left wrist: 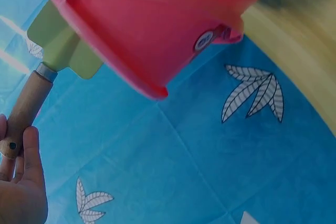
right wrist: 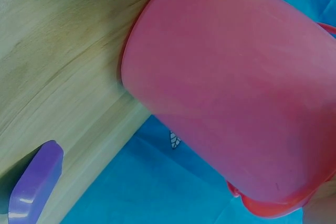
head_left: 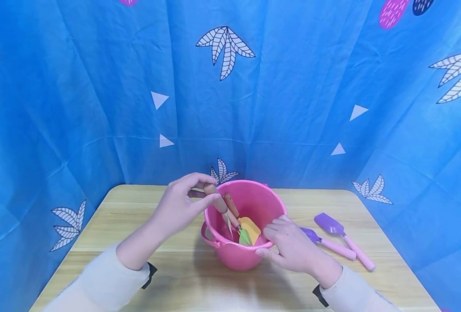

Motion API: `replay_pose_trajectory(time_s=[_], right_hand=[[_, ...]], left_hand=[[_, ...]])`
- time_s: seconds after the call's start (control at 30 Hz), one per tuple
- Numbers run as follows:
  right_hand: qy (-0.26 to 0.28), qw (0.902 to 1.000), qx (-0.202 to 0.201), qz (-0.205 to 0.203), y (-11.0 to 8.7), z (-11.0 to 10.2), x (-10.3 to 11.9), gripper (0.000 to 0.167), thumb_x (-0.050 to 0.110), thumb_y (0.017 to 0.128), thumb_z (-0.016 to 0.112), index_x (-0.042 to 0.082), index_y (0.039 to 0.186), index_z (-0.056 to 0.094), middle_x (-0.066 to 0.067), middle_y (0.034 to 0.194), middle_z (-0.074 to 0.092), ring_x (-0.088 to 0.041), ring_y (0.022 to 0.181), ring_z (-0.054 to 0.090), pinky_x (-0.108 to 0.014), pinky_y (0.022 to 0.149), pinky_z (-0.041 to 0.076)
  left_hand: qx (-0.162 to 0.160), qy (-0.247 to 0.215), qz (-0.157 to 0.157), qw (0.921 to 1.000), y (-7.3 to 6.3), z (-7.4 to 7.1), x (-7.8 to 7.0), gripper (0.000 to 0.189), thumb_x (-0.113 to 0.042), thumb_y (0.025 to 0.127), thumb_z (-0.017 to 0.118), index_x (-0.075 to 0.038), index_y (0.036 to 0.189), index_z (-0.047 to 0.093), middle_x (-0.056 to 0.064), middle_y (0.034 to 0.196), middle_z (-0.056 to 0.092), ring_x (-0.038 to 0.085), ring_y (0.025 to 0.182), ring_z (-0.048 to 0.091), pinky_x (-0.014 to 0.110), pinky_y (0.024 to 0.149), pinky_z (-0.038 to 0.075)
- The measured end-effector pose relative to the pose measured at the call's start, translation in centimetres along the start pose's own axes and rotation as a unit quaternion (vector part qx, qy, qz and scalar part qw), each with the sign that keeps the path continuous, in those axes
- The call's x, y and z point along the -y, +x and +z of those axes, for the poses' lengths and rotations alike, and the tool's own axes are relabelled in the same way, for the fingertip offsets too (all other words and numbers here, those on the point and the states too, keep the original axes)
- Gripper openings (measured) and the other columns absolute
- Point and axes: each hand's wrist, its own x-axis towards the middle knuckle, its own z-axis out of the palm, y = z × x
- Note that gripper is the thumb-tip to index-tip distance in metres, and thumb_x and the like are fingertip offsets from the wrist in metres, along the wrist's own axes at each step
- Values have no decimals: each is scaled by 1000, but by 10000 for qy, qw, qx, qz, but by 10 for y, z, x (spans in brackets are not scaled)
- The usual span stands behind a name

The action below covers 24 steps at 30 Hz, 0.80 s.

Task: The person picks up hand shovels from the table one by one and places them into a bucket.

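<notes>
A pink bucket (head_left: 240,255) stands on the table, slightly tilted. My left hand (head_left: 181,197) pinches the end of a wooden handle (left wrist: 30,100) between thumb and fingers. That handle belongs to a small hand shovel with a pale green blade (left wrist: 59,43), partly hidden behind the bucket rim in the left wrist view. In the head view its blade points down into the bucket. Inside the bucket lie a yellow blade (head_left: 250,229), a bright green blade (head_left: 244,237) and other wooden handles (head_left: 231,205). My right hand (head_left: 292,242) grips the bucket's near right rim.
Two toy shovels with purple blades (head_left: 329,224) and pink handles (head_left: 359,253) lie on the table right of the bucket, one partly behind my right hand. The wooden table (head_left: 136,216) has rounded back corners. Blue patterned cloth (head_left: 292,108) hangs around its back and sides.
</notes>
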Motion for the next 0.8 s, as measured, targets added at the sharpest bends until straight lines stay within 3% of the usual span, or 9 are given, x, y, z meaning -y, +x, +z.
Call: replay_pose_trajectory(time_s=[0.3, 0.8], right_hand=[[-10, 10000, 14, -31, 0, 0, -1, 26, 50, 95, 61, 26, 86, 64, 22, 77, 49, -2, 80, 48, -32, 81, 44], [3, 10000, 21, 28, 0, 0, 1, 25, 50, 96, 61, 28, 86, 63, 23, 77, 48, -2, 80, 48, -31, 81, 44]], left_hand=[[69, -192, -66, 9998, -4, 17, 8, 30, -14, 83, 83, -15, 110, 70, -6, 94, 65, 10, 90, 66, 25, 77, 58], [260, -401, -1031, 9935, -12, 44, 15, 30, -22, 83, 84, -19, 110, 69, -9, 98, 66, 11, 87, 68, 26, 71, 59]])
